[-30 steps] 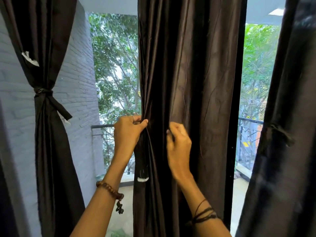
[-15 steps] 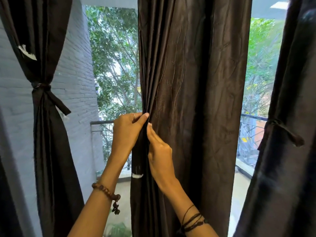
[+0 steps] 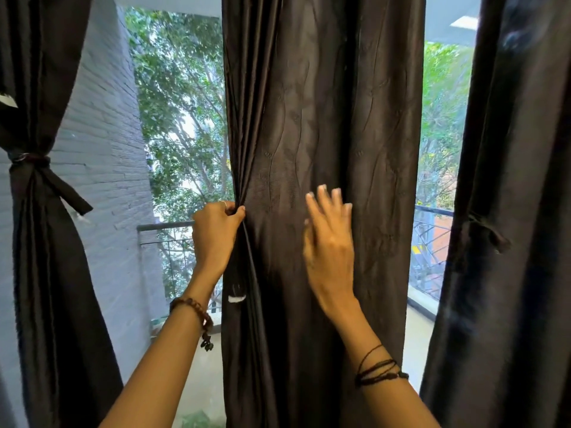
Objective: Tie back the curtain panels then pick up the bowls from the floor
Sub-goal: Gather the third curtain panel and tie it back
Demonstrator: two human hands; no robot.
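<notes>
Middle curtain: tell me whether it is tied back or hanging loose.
Hanging loose. The middle curtain spreads wide with no tie around it; the left hand only bunches its edge.

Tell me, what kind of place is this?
Probably a room at a balcony doorway, upstairs perhaps: dark curtains hang at the opening, with a metal railing, a grey brick wall and treetops outside.
</notes>
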